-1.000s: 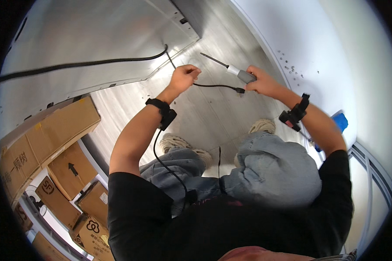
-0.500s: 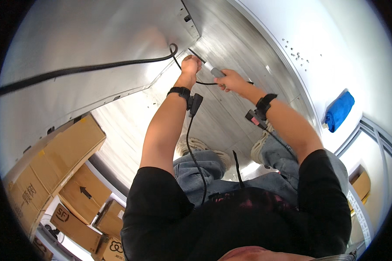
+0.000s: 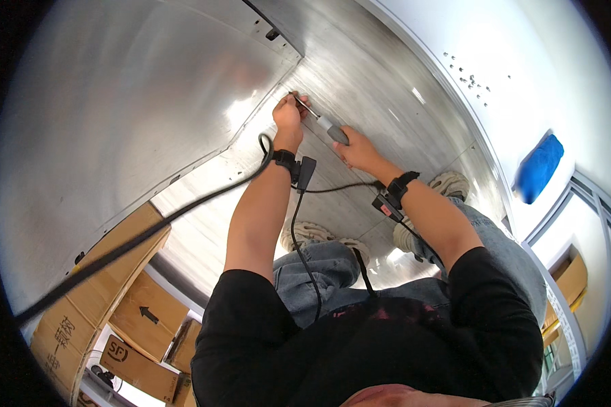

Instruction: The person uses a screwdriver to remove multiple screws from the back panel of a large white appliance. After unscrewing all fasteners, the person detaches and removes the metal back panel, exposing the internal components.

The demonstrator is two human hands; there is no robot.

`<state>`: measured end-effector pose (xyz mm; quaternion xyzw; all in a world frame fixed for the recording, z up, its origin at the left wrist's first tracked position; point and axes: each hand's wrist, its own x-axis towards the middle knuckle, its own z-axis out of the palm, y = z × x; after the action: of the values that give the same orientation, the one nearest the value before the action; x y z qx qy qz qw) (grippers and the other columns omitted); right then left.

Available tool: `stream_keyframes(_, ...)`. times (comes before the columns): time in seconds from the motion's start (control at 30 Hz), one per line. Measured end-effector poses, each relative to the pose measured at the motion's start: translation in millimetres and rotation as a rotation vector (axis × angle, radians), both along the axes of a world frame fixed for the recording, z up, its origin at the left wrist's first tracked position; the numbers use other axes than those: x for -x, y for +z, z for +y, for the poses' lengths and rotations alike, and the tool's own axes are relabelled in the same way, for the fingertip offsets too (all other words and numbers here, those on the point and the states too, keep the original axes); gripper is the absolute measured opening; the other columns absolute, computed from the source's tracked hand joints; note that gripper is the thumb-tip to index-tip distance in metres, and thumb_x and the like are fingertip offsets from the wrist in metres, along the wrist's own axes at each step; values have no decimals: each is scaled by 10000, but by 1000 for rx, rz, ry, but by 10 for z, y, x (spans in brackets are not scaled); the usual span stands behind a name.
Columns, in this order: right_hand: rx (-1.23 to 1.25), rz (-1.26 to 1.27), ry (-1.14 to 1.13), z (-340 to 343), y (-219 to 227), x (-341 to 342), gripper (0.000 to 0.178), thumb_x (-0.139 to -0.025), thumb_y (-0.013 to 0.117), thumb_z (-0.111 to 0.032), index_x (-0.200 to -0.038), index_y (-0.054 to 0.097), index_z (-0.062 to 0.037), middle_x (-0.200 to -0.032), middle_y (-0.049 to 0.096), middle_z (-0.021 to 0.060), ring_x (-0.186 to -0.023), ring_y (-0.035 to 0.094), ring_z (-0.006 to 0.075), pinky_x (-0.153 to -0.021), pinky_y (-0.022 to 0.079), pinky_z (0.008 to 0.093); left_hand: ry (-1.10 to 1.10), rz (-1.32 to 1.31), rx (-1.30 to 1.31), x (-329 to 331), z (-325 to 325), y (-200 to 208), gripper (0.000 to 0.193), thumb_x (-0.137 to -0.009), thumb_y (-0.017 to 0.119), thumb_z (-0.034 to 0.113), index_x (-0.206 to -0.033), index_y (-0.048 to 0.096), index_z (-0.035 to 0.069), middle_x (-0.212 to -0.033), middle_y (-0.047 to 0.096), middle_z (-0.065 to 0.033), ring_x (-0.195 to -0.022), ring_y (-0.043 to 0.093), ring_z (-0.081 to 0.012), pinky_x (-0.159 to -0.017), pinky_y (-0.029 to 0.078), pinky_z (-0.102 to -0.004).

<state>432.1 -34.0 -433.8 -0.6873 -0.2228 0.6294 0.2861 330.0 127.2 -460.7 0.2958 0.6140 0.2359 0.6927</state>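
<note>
My right hand (image 3: 360,149) is wrapped round the grey handle of a screwdriver (image 3: 335,131), whose thin shaft points up and to the left. My left hand (image 3: 289,115) is closed by the shaft's tip, thumb and fingers drawn together; whatever it pinches is too small to make out. Both hands are close to the lower edge of a large silver metal panel (image 3: 149,102). Several small screws (image 3: 472,81) are scattered on the white surface at the right.
A black cable (image 3: 183,210) crosses in front of the panel and loops by my left wrist. A blue cloth bundle (image 3: 540,168) lies on the white surface. Cardboard boxes (image 3: 142,315) are stacked at the lower left. My shoes (image 3: 312,234) stand on the grey plank floor (image 3: 373,74).
The screwdriver's tip has shifted down and slightly left, with my left hand now at it. My right hand has moved a little downward. The black cable hangs lower across the panel.
</note>
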Motion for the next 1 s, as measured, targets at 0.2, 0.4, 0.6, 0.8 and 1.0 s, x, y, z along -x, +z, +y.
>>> stream_keyframes(0.2, -37, -4, -72, 192, -123, -50, 543, -847, 624, -294, -1290, 456, -30, -1007, 618, 156, -664, 605, 209, -586, 483, 336, -1, 42, 57, -20, 190, -40, 181, -973, 435, 189, -1072, 548, 88, -869, 634, -48, -665, 562, -141, -602, 485, -286)
stream_keyframes(0.4, -14, 87, -112, 202, -102, -96, 494, -842, 629, -278, -1250, 494, -35, -805, 586, 72, -567, 535, 161, -483, 425, 318, 93, 101, 85, -44, 166, -49, 215, -932, 543, 181, -1137, 550, 118, -783, 600, -36, -591, 561, -142, -553, 483, -282)
stream_keyframes(0.6, -3, 173, -101, 211, -125, -113, 395, -845, 626, -292, -1146, 542, -51, -690, 499, 16, -509, 444, 118, -419, 365, 294, 127, 93, 65, -45, 157, -34, 217, -925, 542, 144, -1140, 567, 123, -719, 596, -23, -532, 544, -117, -494, 468, -256)
stream_keyframes(0.8, 24, 274, -103, 185, -249, -157, 336, -850, 622, -319, -1072, 545, -79, -686, 481, 11, -490, 411, 114, -404, 332, 284, 94, 79, 61, -44, 153, -89, 218, -921, 554, 139, -1135, 591, 128, -698, 594, -17, -524, 543, -114, -480, 460, -247)
stream_keyframes(1.0, 80, 506, -225, 165, -292, -215, 309, -866, 611, -328, -1026, 518, -81, -695, 471, 13, -476, 361, 85, -398, 293, 251, 85, 92, 40, -37, 163, -136, 230, -908, 580, 127, -1138, 588, 114, -692, 592, -23, -538, 562, -126, -459, 446, -248)
